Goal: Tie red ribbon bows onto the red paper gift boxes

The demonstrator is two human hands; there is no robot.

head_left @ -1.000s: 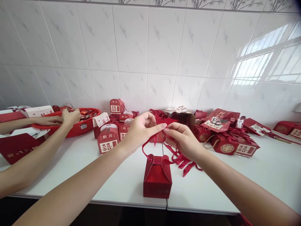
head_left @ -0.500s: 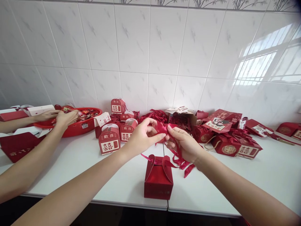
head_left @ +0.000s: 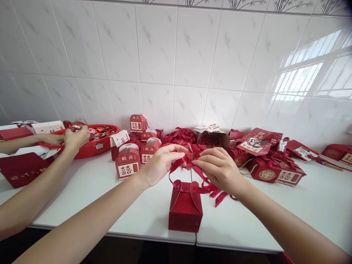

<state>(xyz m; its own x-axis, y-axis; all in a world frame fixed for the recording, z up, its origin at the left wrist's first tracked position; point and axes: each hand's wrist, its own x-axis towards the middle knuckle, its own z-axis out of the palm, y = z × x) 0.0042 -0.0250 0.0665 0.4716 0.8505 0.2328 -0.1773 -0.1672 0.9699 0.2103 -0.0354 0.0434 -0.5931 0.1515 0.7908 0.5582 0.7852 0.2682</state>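
Observation:
A dark red gift box [head_left: 185,211] stands upright near the table's front edge, with a ribbon threaded through its curved top flaps. Above it, my left hand [head_left: 165,163] pinches the red ribbon [head_left: 175,167] between thumb and fingers. My right hand [head_left: 221,167] is closed on the same ribbon a little to the right, its fingertips close to the left hand's. Part of the ribbon hangs down towards the box top. Behind the box, loose ribbon ends [head_left: 220,198] lie on the white table [head_left: 148,216].
At the left, another person's hands [head_left: 75,137] hold small wrapped pieces over a red plastic basin [head_left: 106,141] of sweets. Several printed boxes [head_left: 128,163] stand left of centre. A ribbon heap [head_left: 181,136], an opened carton [head_left: 225,139] and more red boxes [head_left: 265,170] line the tiled wall.
My hands have drawn slightly apart, and the ribbon bunched between them is now spread out more. My right hand has turned palm down. The other person's hands have shifted left over the basin.

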